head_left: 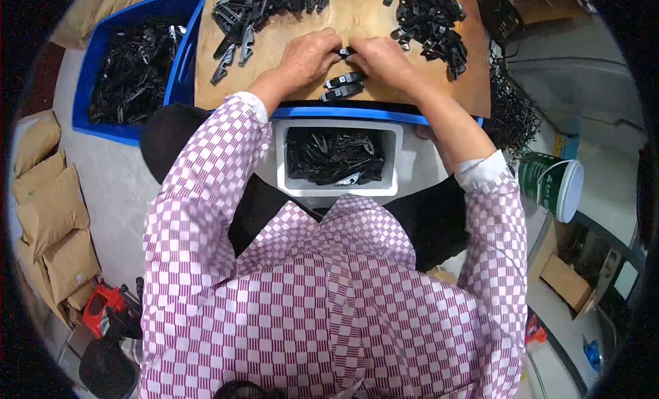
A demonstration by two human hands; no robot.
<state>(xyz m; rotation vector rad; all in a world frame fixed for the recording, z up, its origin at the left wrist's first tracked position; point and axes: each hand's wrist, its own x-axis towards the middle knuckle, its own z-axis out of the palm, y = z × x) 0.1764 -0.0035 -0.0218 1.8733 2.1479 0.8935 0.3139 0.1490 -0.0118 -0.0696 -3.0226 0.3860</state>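
Observation:
Over the wooden board, my left hand and my right hand meet, fingertips pinched round a small black plastic part. Most of that part is hidden by the fingers. Just below them, near the board's front edge, two similar black plastic pieces lie side by side. A heap of long black plastic parts is spread beyond my left hand. To the right of my right hand lies a pile of smaller black plastic parts.
At the left stands a blue bin of black parts. Between my knees, below the board, sits a white foam box holding more. A green bucket with a white lid is at the right; brown sacks are stacked far left.

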